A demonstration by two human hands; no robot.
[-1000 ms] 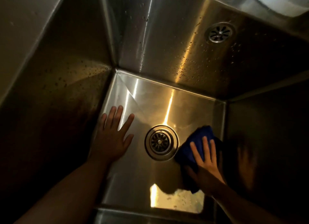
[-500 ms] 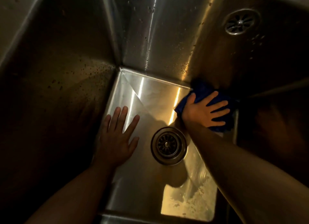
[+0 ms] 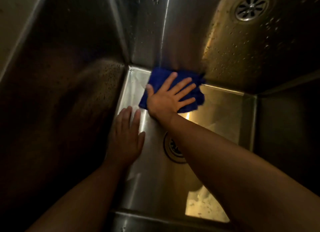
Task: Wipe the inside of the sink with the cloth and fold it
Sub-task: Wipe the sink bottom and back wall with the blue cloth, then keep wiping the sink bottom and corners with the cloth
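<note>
I look down into a deep stainless steel sink [image 3: 225, 110]. A dark blue cloth [image 3: 157, 77] lies at the far edge of the sink floor, against the back wall. My right hand [image 3: 170, 96] presses flat on the cloth with fingers spread, pointing right. My left hand [image 3: 127, 138] rests flat on the sink floor near the left wall, fingers apart, holding nothing. My right forearm crosses over the floor drain [image 3: 171, 149] and hides most of it.
An overflow grille [image 3: 251, 6] sits high on the back wall at the upper right, with water droplets around it. The left wall [image 3: 60, 93] is dark and speckled with drops. A bright wet patch [image 3: 204, 207] shows on the near floor.
My right hand has slid the cloth from the right side of the floor up to the back edge, then leftward along it. My left hand has stayed planted on the floor.
</note>
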